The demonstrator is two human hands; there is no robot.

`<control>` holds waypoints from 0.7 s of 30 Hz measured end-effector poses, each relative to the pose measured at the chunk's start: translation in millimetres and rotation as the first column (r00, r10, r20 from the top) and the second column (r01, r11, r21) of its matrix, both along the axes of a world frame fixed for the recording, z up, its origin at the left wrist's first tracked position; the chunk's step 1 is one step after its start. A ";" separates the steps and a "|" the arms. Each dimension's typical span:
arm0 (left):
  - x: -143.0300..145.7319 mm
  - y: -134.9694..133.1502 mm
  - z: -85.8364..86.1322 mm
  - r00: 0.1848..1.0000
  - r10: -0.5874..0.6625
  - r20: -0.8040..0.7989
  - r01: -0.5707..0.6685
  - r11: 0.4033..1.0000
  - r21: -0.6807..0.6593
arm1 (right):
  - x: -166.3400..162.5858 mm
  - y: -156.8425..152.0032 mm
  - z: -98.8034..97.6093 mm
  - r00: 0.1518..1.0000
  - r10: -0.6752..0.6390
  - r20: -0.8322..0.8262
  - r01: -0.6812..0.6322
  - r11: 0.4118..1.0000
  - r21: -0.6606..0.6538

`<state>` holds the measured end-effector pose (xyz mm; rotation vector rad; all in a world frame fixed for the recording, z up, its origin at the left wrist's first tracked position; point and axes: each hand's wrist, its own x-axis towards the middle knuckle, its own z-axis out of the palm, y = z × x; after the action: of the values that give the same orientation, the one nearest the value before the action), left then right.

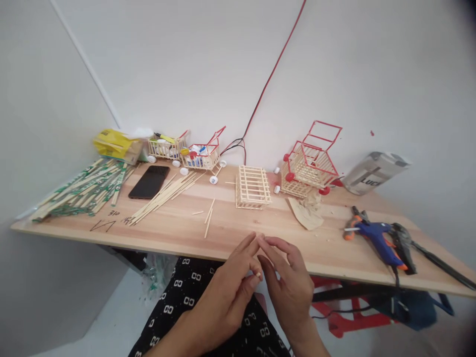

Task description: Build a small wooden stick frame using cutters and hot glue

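Showing between the thumb and a bent finger of the left hand (234, 282) is the pale tip of a small wooden stick (259, 275); this hand pinches it, and the rest is hidden by the fingers. The right hand (293, 282) is just beside, its fingertips meeting those of the left above the stick; whether it also grips something, I cannot tell. Both hands are at the near edge of the table (234, 225). Beyond them, a few short cut sticks (208, 225) lie ahead to the left, and a slatted stick box (254, 188) stands farther back. Long bare sticks (163, 197) are beside a black phone (149, 182). At right lies a blue glue gun (378, 242), well apart from the hands.
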<state>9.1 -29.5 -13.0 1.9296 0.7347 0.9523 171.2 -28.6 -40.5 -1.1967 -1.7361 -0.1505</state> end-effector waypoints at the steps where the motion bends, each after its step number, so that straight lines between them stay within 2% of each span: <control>1: 0.4 -1.0 1.0 1.000 -0.002 -0.009 0.002 1.000 -0.006 | 0.3 -1.5 -0.9 1.000 0.014 0.009 -0.014 1.000 -0.004; 7: 1.4 -2.7 5.6 0.999 -0.033 -0.031 0.033 0.999 0.000 | 1.8 -6.2 -4.1 0.996 0.081 0.044 -0.081 0.997 -0.005; 18: 3.3 -6.1 2.2 0.993 -0.095 -0.074 0.095 0.995 -0.001 | 9.5 1.1 -4.3 0.998 0.059 -0.009 -0.059 0.998 -0.020; 21: 1.7 -5.1 1.1 0.996 -0.071 -0.052 0.070 0.997 -0.014 | 8.5 0.8 -3.1 0.992 0.072 -0.107 -0.083 0.991 -0.103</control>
<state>10.8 -34.7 -12.0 1.9629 0.6961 0.8552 179.7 -27.8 -43.6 -1.1915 -1.7147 0.0514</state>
